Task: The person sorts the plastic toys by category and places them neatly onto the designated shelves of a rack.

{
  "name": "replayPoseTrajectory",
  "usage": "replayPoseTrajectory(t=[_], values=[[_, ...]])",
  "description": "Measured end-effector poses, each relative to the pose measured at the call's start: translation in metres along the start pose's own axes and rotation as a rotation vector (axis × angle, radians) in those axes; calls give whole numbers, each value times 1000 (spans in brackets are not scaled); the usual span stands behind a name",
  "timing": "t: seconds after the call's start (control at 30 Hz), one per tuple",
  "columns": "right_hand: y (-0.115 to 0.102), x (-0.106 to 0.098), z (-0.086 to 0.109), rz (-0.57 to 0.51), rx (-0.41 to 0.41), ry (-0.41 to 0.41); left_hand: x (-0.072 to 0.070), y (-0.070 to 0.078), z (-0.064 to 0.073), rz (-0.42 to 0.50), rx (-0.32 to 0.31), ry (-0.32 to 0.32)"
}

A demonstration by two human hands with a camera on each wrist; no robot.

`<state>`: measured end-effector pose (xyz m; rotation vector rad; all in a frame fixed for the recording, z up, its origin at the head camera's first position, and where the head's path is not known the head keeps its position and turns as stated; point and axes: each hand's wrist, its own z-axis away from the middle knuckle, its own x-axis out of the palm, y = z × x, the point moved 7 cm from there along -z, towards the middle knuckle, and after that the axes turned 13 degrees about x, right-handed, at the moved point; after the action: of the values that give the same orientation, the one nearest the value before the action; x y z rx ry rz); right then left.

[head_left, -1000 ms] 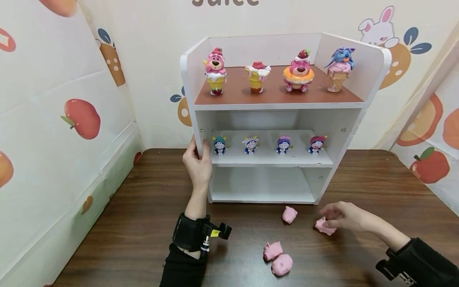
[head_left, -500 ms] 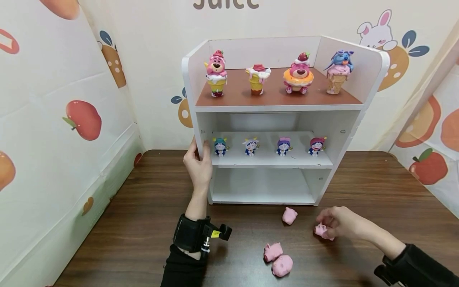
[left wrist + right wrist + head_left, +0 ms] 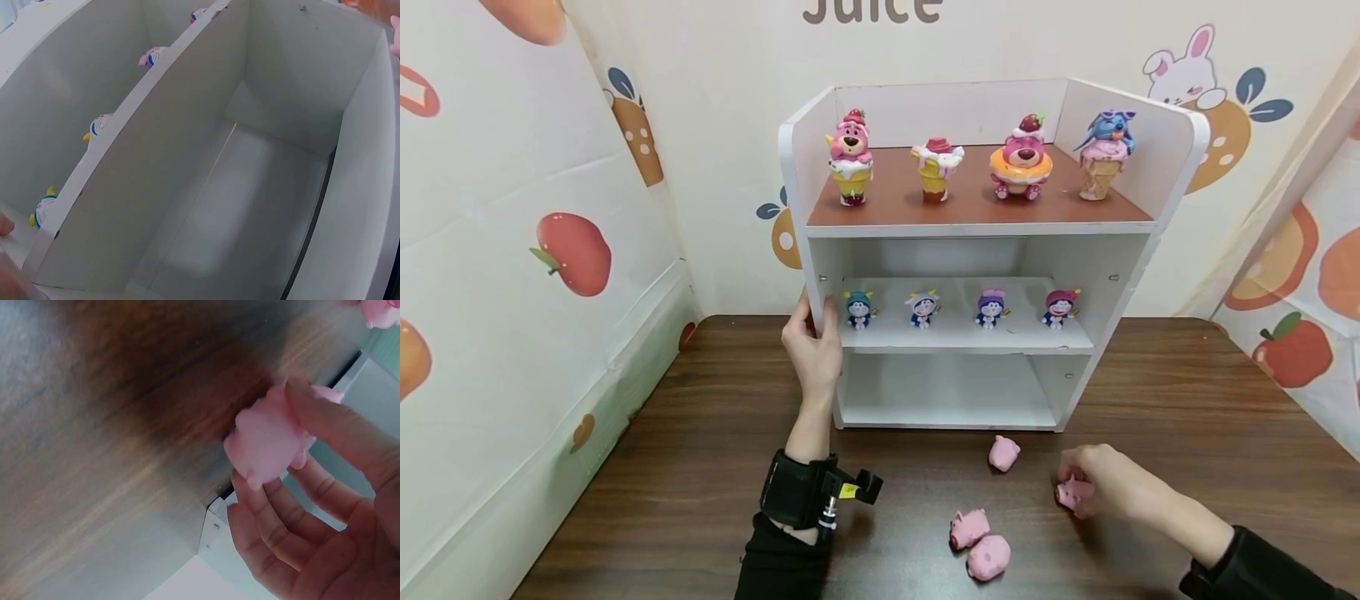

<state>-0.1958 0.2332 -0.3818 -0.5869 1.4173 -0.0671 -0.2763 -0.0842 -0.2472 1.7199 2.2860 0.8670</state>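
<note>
My left hand (image 3: 815,346) grips the left side panel of the white shelf unit (image 3: 951,350), thumb on the inner side. At the right of the table, my right hand (image 3: 1108,479) holds a small pink pig figurine (image 3: 1073,493). The right wrist view shows that pig (image 3: 269,440) between the thumb and the fingers. A second pink pig (image 3: 1003,452) lies just in front of the shelf's lower edge. Two more, a pig with its snout to the left (image 3: 968,528) and a rounder pig (image 3: 988,557), lie side by side nearer the front.
Several ice-cream and bear figurines stand on the brown top shelf (image 3: 977,212). Small hooded figures line the middle shelf (image 3: 955,337), below which is the bottom shelf (image 3: 947,408). A wall with fruit prints (image 3: 722,167) rises behind the wooden table (image 3: 700,467).
My right hand has closed its fingers round the pig and turned it, shifting slightly left and down. My left hand keeps its grip on the side panel.
</note>
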Motion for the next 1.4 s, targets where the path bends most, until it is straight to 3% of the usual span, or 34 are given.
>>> replayPoseTrajectory(t=[0.27, 0.43, 0.57, 0.63, 0.8, 0.93, 1.17, 1.4], values=[[-15, -7, 6, 115, -47, 87, -2, -27, 5, 25, 28, 0], [-14, -16, 7, 134, 127, 130, -2, -29, 5, 26, 49, 1], [-7, -18, 8, 173, 293, 186, -1, -13, 3, 19, 30, -6], [-5, -19, 9, 197, 337, 224, 0, -5, 3, 21, 16, -8], [-3, -19, 10, 251, 395, 258, 1, -6, 1, 33, 18, 1], [-2, -16, 9, 257, 420, 236, 1, -2, -1, 32, 31, -3], [-2, -9, 9, 242, 406, 221, 0, -26, 2, 37, 26, -7], [0, -2, 8, 186, 391, 219, -1, -29, 4, 34, 51, 0]])
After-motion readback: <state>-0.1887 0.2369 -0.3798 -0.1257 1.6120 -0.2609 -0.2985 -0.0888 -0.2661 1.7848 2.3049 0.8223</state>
